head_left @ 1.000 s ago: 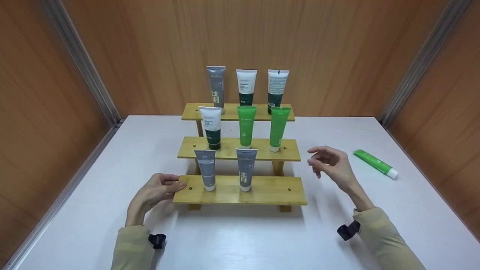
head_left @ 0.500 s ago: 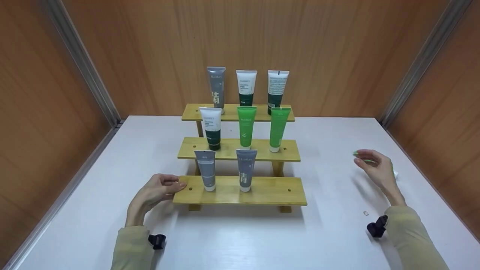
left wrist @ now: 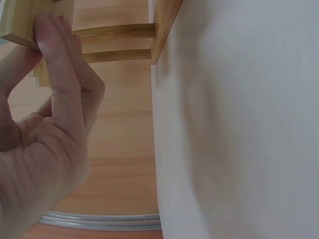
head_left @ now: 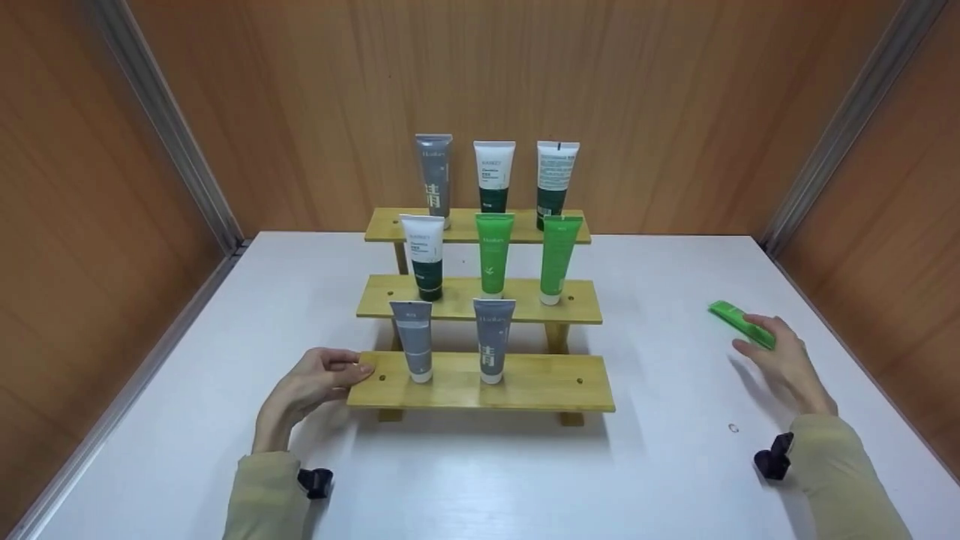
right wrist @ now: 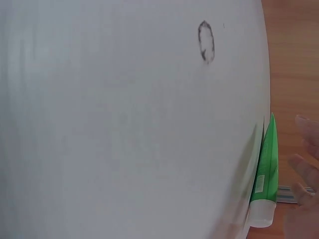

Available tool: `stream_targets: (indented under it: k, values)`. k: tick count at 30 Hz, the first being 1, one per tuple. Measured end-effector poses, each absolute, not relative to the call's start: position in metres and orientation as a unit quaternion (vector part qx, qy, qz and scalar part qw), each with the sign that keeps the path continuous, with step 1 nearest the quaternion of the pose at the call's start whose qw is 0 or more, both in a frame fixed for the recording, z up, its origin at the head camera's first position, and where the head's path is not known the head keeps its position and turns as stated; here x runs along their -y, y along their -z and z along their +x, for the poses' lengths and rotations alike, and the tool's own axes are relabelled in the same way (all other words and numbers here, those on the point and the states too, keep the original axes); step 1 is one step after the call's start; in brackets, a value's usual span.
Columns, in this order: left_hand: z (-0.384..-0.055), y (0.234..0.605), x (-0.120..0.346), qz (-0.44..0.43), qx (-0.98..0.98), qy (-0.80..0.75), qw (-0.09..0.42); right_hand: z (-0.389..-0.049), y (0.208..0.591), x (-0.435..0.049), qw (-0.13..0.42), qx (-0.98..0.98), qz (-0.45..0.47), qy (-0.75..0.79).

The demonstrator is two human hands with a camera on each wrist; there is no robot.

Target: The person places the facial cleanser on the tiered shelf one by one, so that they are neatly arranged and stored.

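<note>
My left hand (head_left: pixel 311 390) pinches the left end of the lowest board of a three-tier wooden display stand (head_left: pixel 547 386); the left wrist view shows thumb and fingers on the board's edge (left wrist: pixel 20 30). Over at the right, a green squeeze tube (head_left: pixel 729 316) lies flat on the table. My right hand (head_left: pixel 787 367) hovers over its near end with loosely bent fingers, hiding the white cap in the head view. In the right wrist view a gap separates these fingers (right wrist: pixel 306 169) from the tube (right wrist: pixel 268 167).
Two grey tubes (head_left: pixel 493 341) stand on the lowest board. The middle board bears a white-and-dark-green tube (head_left: pixel 424 244) and two green ones (head_left: pixel 493 251). A grey tube (head_left: pixel 435 169) and two white-topped tubes (head_left: pixel 493 169) stand on top. A small ring-shaped mark (head_left: pixel 733 428) shows on the white table.
My right hand has moved right and toward the near side, from beside the stand to over the lying green tube. The left hand keeps its grip on the board.
</note>
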State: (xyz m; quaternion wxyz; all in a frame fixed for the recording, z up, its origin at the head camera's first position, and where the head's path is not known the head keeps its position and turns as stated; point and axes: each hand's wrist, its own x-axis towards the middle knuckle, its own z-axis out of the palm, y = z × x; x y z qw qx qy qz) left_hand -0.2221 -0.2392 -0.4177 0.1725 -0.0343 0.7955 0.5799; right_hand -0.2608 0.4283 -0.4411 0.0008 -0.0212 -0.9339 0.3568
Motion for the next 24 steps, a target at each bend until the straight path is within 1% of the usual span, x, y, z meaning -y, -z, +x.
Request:
stream_targets:
  k: [3,9,24]
  values:
    - [-0.2218,0.4177,0.2401,-0.027,-0.796,-0.579,0.174,-0.2606,0.4426,-0.4325,-0.004,0.934,-0.017,-0.356]
    - [-0.2207,0.4176,0.2412,-0.015,-0.79,-0.586,0.18,-0.2609,0.4445,-0.4367,0.004,0.937,0.004,-0.35]
    - [-0.2213,0.4186,0.2415,-0.019,-0.794,-0.582,0.178,-0.2652,0.4443,-0.4381,-0.039,0.953,-0.026,-0.299]
